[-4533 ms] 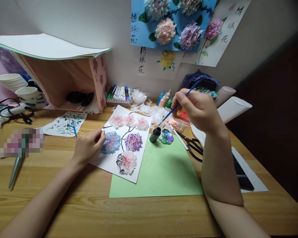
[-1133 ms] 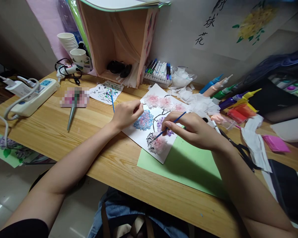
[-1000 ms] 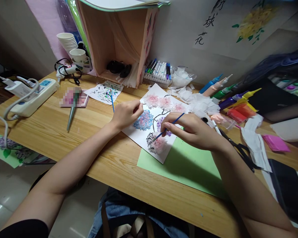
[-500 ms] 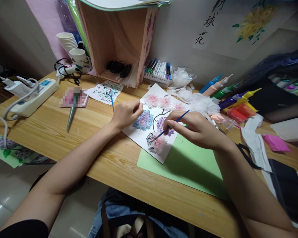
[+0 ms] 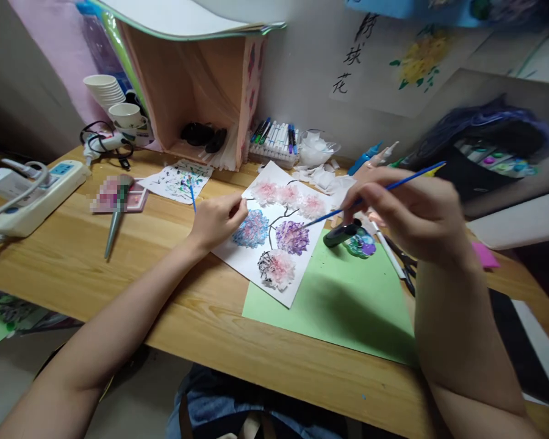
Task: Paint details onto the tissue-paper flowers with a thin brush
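A white sheet (image 5: 277,292) with pink, blue and purple tissue flowers and thin dark branches lies partly over a green sheet (image 5: 329,311). The lowest flower (image 5: 277,269) is pink with black marks on its left side. In my right hand (image 5: 407,213) is a thin blue paintbrush (image 5: 393,183), raised over the paper's right side, its tip by the purple flower (image 5: 293,236). My left hand (image 5: 219,219) rests closed at the sheet's left edge; what its fingers press on is too small to name. A dark cylinder (image 5: 341,233) stands beside a paint-covered palette (image 5: 361,242).
At the left are a power strip (image 5: 41,198), a brush (image 5: 114,231) and a pink case (image 5: 139,199). Markers (image 5: 277,137), a glass bowl (image 5: 318,148) and white tissue pieces (image 5: 324,177) stand behind. Scissors (image 5: 408,274) lie at the right.
My right hand has lifted the brush off the lowest flower and moved up and to the right, uncovering the purple flower, palette and dark cylinder. The camera view has shifted slightly.
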`<state>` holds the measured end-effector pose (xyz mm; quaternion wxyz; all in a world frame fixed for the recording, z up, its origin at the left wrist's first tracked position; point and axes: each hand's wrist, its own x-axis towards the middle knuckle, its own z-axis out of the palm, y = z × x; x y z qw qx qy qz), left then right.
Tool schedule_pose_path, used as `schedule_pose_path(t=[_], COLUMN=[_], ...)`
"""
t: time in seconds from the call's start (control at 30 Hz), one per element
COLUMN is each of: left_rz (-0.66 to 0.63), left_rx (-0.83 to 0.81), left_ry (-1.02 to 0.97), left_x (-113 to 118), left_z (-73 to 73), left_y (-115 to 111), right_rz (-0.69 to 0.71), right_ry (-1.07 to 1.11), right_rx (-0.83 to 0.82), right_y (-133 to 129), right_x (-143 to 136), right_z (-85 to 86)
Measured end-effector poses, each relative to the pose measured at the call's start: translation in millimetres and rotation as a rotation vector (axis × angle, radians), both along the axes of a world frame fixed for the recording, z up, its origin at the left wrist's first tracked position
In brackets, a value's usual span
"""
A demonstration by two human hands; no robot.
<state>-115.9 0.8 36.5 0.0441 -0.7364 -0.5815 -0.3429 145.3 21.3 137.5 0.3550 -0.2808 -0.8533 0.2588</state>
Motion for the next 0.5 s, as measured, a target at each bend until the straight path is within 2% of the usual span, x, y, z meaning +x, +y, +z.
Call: schedule_pose_path(t=[0.1, 0.17, 0.3, 0.5], left_rz=[-0.001, 0.005, 0.025, 0.04], left_rx=[-0.007, -0.013, -0.053, -0.055], left_ry=[0.027, 0.046, 0.059, 0.07], left_x=[-0.6, -0.7, -0.5, -1.3], left_z=[1.2, 1.5, 0.5, -1.5], left_y=[0.1, 0.1, 0.0, 1.1], right_rz=[-0.261, -0.36, -0.401, -0.395], right_ry=[0.158, 0.168, 0.049, -0.177], right_rx=[0.12, 0.148, 0.08, 0.062], right_y=[4.5, 7.2, 10.8, 14.3], right_x=[24.1, 38.5, 55.1, 52.8], right_z=[15.8, 24.1, 31.6, 30.4])
